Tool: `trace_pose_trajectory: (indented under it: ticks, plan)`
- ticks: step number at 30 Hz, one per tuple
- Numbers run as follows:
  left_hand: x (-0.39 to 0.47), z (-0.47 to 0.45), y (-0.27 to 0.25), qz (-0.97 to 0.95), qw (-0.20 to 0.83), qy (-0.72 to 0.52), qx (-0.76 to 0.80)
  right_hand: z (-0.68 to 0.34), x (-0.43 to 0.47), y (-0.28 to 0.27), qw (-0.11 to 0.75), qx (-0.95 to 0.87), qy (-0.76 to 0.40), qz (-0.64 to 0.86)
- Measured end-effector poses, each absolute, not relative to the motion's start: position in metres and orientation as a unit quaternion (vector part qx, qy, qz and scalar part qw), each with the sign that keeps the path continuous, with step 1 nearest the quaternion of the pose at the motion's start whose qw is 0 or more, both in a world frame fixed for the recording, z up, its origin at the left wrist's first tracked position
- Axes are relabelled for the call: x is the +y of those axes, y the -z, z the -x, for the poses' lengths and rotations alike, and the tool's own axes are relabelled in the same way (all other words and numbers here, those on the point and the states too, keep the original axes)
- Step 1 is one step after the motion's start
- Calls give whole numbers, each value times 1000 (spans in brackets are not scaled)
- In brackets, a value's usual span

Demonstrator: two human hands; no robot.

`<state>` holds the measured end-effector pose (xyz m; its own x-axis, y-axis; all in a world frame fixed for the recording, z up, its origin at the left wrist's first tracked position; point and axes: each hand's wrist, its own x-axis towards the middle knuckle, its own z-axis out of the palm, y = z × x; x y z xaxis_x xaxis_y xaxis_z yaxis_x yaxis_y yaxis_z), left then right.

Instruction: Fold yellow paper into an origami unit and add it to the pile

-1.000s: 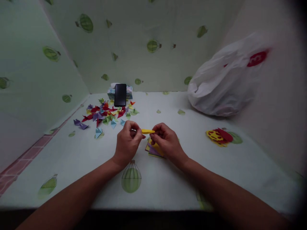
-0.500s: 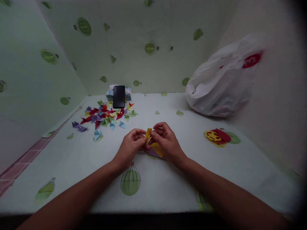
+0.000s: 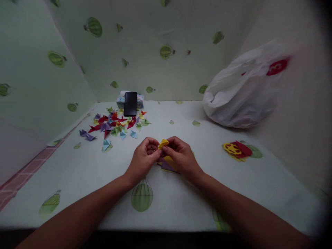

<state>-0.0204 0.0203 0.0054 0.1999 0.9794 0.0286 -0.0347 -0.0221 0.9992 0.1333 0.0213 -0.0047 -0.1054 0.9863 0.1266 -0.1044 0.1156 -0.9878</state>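
Observation:
A small folded piece of yellow paper (image 3: 163, 143) is pinched between my two hands, above the middle of the table. My left hand (image 3: 145, 156) grips its left side with thumb and fingers closed. My right hand (image 3: 180, 154) holds its right side, the thumb pressed against the fingers. Below the hands, a stack of coloured paper sheets (image 3: 168, 166), purple and yellow, lies on the table, partly covered by my right hand.
Several folded paper figures (image 3: 105, 126) in mixed colours are scattered at the back left. Behind them a black phone (image 3: 130, 104) leans on a tissue box (image 3: 140, 101). A white plastic bag (image 3: 238, 91) stands back right, with red and yellow cut-outs (image 3: 237, 150) in front of it.
The yellow paper has turned from upright to a slanted position between my fingers. My right hand has closed in on it. The whole view has shifted slightly.

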Motion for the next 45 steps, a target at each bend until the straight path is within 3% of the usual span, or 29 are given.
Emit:
trace_pose_trajectory:
  ticks: [13, 39, 45]
  plan:
    - [22, 25, -7, -608, 458, -463, 454, -133, 21, 3, 521, -547, -501, 422]
    - [25, 24, -9, -601, 477, -435, 472, -135, 23, 5, 477, -558, -514, 444]
    - [26, 27, -11, -636, 429, -422, 483, -135, 21, 0, 479, -520, -553, 441]
